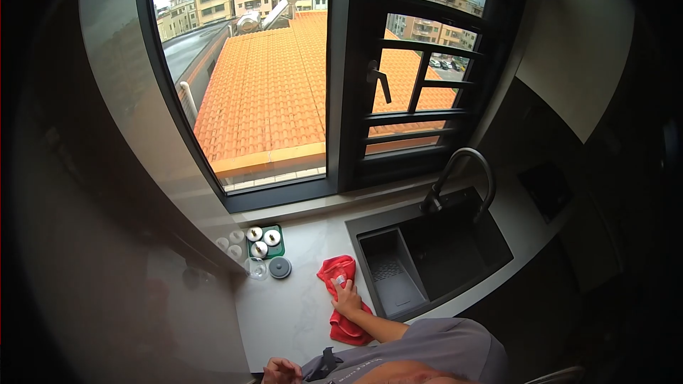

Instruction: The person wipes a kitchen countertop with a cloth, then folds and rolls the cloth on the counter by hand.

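A crumpled red cloth [348, 332] lies on the pale counter, just left of the sink. My right hand [346, 299] rests on it with the fingers closed over the fabric. A small whitish patch, perhaps a label, shows by the fingertips. Low at the counter's front edge is my left hand [282, 370], its fingers loosely bent and apart, with nothing visible in it. Part of that hand is cut off by the bottom of the view.
A dark double sink [420, 299] with a curved faucet [491, 171] stands to the right. By the left wall are a green tray [281, 250] holding several white-lidded jars, a clear glass container [255, 268] and a round grey-lidded jar [280, 267]. A window [334, 99] is behind.
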{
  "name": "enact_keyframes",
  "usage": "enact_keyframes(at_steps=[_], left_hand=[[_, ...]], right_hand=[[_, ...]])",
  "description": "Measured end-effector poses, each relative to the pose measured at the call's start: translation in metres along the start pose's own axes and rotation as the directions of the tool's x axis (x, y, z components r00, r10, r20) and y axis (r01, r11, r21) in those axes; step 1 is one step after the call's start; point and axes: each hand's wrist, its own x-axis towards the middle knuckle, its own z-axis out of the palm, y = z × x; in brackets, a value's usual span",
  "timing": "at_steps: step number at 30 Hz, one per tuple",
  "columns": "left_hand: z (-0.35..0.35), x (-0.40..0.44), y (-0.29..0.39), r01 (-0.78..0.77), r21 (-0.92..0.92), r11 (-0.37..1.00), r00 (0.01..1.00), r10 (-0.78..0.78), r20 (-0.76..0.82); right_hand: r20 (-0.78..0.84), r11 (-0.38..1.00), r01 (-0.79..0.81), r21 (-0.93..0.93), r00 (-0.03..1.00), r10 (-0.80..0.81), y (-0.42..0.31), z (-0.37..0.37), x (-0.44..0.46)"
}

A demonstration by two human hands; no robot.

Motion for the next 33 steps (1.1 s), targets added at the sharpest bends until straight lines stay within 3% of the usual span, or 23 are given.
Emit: enact_keyframes(at_steps=[2, 12, 33], left_hand=[[-0.032, -0.011, 0.001, -0.082, 0.011, 0.997, 0.964, 0.076, 0.255], [-0.016, 0.001, 0.018, 0.04, -0.035, 0.999, 0.997, -0.038, 0.064], [-0.014, 0.023, -0.006, 0.176, -0.064, 0.982, 0.983, -0.179, -0.039]], right_hand=[[-0.007, 0.999, 0.027, -0.039, 1.0, -0.027, 0.0, 0.001, -0.001], [0.034, 1.0, 0.001, 0.012, 0.999, -0.001, 0.001, 0.001, -0.001], [0.009, 0.999, 0.013, 0.035, 1.0, -0.013, 0.003, 0.0, -0.001]])
